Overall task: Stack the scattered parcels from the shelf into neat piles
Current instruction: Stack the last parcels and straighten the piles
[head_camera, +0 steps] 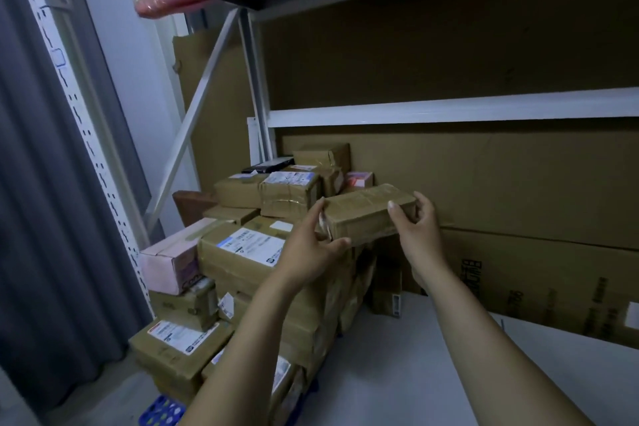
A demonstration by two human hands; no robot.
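Observation:
A long brown taped parcel [363, 214] is held in the air above the piles, tilted up to the right. My left hand [311, 249] grips its near left end, thumb underneath. My right hand [420, 232] grips its right end, fingers curled over the top edge. Below and to the left stand piles of brown cardboard parcels [242, 252] with white labels, several layers high. A pink box [169, 261] lies at the left edge of the piles.
The white shelf board [432, 356] stretches to the right of the piles. Large flat cardboard sheets [501, 183] lean against the back. A white shelf upright [79, 121] stands at the left, beside a grey curtain [31, 183]. A blue crate [162, 410] shows at the bottom.

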